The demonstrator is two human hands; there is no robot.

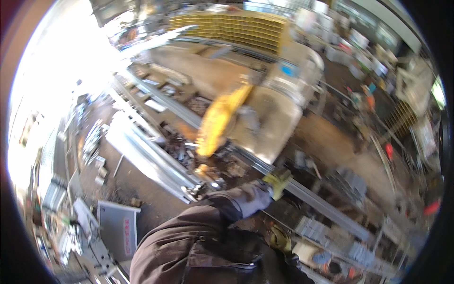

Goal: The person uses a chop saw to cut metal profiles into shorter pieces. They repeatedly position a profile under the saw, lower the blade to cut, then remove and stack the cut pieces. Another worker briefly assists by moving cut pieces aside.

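Note:
My left arm reaches across to the right, and my left hand [278, 183], in a yellowish work glove, lies over a long grey metal channel [326, 210] with its fingers closed about it. The channel runs slantwise from the upper left to the lower right. Lower down and close to my body is my right hand [280, 238], in a similar glove; blur and my dark jacket hide its fingers. Just beyond the left hand stands a bright yellow curved part [220, 120], beside a pale cream body [272, 120] bearing a blue patch. Motion smears these.
Long shiny metal profiles [146, 146] lie to the left. A grey panel [117, 227] stands at the lower left. Stacked grey blocks [314, 232] sit at the lower right, a yellow grid rack [231, 31] at the back. Scraps litter the ground.

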